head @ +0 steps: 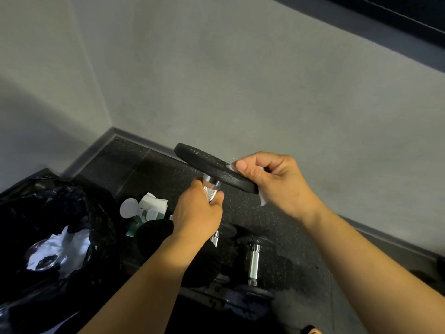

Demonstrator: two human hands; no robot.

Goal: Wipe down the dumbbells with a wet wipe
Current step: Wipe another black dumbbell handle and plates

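Above the floor [149, 162], your left hand [197, 213] grips the dumbbell [209, 165] mid-handle. Your right hand [272, 179] pinches the wet wipe [263, 200] onto its plate.

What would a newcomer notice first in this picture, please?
First, the raised black round-plated dumbbell with a knurled chrome handle at the centre: the left hand grips its handle while the right hand pinches a white wet wipe over the plate's rim. Next, the glossy black bin bag at lower left, holding crumpled white wipes.
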